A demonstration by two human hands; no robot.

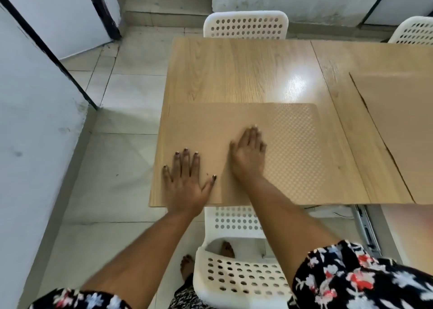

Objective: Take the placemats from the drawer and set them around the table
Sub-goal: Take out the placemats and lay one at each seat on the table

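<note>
on wooden table [234, 74], both hands flat on unmarked placemat [293, 144]

Both bare forearms reach forward and down; the left hand [185, 182] lies flat, palm down, fingers straight and spread; the right hand [248, 155] lies flat too, fingers straight and together.

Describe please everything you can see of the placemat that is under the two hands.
The placemat is a thin tan rectangle with rounded far corners and a fine woven-looking dotted texture, clearest on its right half. It lies flat on the wooden table, at the near edge, in front of the white chair. The left hand and the right hand press on it with straight fingers.
</note>
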